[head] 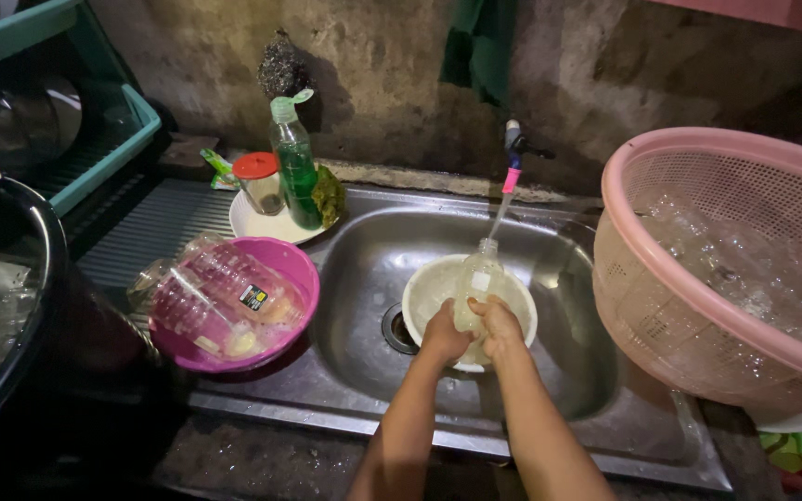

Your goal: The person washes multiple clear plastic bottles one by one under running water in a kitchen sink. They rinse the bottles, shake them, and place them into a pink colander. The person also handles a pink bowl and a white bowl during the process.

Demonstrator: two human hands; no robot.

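Head view looks down on a clear plastic bottle [477,283] held upright over the middle of a steel sink [364,278], its neck just under the tap [513,153], from which a thin stream of water runs into its mouth. Both hands grip the bottle's lower half: the left hand [443,334] has its fingers curled around the left side, and the right hand [498,325] wraps the right side, fingers pressed together against the plastic. Directly beneath the bottle, inside the sink, sits a white bowl [424,288], with the sink drain [396,329] just to its left.

Left of the sink, on the ridged draining board, a magenta bowl [299,269] is filled with more clear plastic bottles [206,297] lying on their sides. Behind that bowl, at the sink's back left corner, a white plate [266,225] carries a small jar with a red lid [259,181], a bottle of green liquid [295,167] standing upright, and a dark green scouring pad [329,195] leaning beside it. Further left of the sink stands a teal dish rack [95,139], and at the left edge a black basin [34,278] holds more clear plastic.

Right of the sink, a large pink mesh basket [633,232] is tilted toward it, with clear bottles showing through its wall. A green cloth [480,42] hangs on the rough wall above the tap.
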